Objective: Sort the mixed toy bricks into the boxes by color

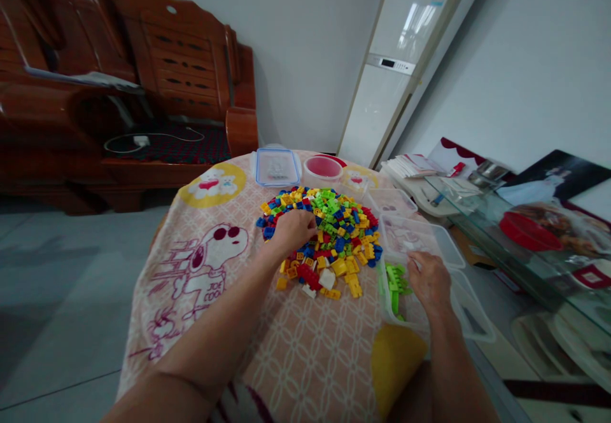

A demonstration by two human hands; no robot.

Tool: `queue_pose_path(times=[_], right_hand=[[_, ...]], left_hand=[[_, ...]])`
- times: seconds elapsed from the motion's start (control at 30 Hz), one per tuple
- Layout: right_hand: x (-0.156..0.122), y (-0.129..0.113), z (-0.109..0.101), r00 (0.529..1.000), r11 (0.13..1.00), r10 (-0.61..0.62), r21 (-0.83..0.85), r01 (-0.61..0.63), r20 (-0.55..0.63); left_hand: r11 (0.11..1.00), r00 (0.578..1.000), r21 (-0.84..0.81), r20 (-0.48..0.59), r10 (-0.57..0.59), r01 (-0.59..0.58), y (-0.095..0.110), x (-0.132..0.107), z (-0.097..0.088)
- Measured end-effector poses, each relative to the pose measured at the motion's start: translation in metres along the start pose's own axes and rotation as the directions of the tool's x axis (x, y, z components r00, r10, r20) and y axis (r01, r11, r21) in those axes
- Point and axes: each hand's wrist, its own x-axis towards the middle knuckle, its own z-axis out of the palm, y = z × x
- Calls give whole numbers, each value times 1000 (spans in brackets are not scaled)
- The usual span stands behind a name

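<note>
A heaped pile of toy building bricks [340,245] in red, yellow, blue, green and white lies on the cloth-covered table. My left hand [294,227] is over the left side of this pile, fingers curled down among the bricks; whatever is in them is hidden. To the right, my right hand [431,280] hovers above a clear plastic container [386,299] with its fingers drawn together. Anything they hold is too small to make out. Several bright green bricks [395,286] lie inside that container, on its left side, partly covered from view by the hand.
Behind the pile stand a blue-rimmed clear box [277,167] and a pink-lined round tub [323,167]. More clear containers [391,201] sit at the right. A glass-topped cabinet [506,245] borders the table's right side. A wooden bench [181,73] stands at the back left.
</note>
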Motion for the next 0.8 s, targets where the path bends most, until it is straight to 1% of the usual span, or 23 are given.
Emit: queue_pose_path(times=[0.1,0.2,0.37,0.47,0.53,0.63,0.73,0.8], right_hand=[[0,0,0,1000,1000,0,-3,0,1],[0,0,0,1000,1000,-1,0,1,3],[0,0,-1,1000,1000,8,1,-8,6],[0,0,-1,1000,1000,11,-8,-11,15],[1,0,-1,1000,1000,6,-16,-5,21],[1,0,-1,1000,1000,3,-21,-3,24],[0,0,-1,1000,1000,0,-17,1,16],[-1,-1,-1,1000,1000,-6,-15,7,12]], left_hand=[[998,999,61,20,-32,31,-6,1,1],[995,998,94,28,-48,45,-7,3,4],[993,998,112,50,-39,33,-7,2,3],[995,998,103,54,-13,7,-9,2,3],[998,999,52,36,23,-24,-11,3,4],[992,996,-93,-20,89,-91,-12,6,6],[945,985,-278,-78,155,-171,-8,7,8],[895,980,-400,-80,182,-198,-2,6,10]])
